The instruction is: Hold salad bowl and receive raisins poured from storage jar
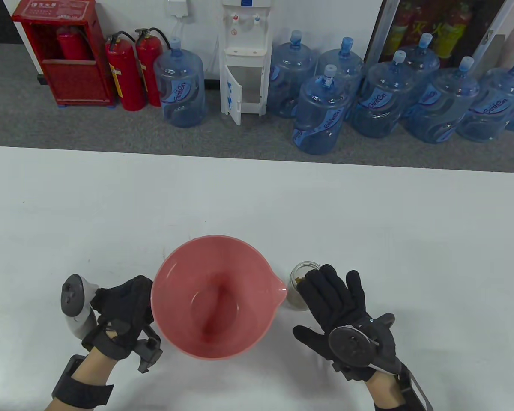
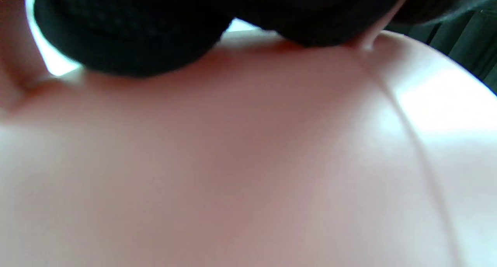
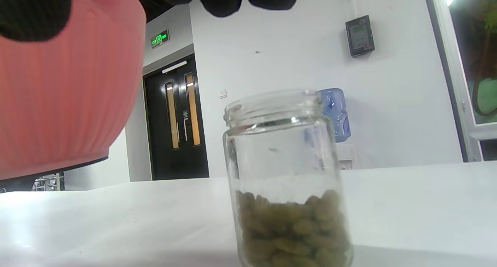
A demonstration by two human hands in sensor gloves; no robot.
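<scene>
The pink salad bowl (image 1: 175,274) stands empty at the table's near middle, its spout pointing right. My left hand (image 1: 132,299) holds the bowl's left outer wall; in the left wrist view my fingers (image 2: 132,34) press on that wall (image 2: 233,162). An open glass storage jar (image 1: 297,278) stands upright just right of the spout, with raisins (image 3: 295,228) in its lower third. My right hand (image 1: 312,302) is open, with its fingers spread over the jar's near side and not closed on it. In the right wrist view its fingertips (image 3: 229,0) hang above the jar (image 3: 279,142).
The white table (image 1: 368,222) stretches far beyond the bowl and to both sides. Water jugs (image 1: 321,111), a dispenser and fire extinguishers stand on the floor behind the table's far edge.
</scene>
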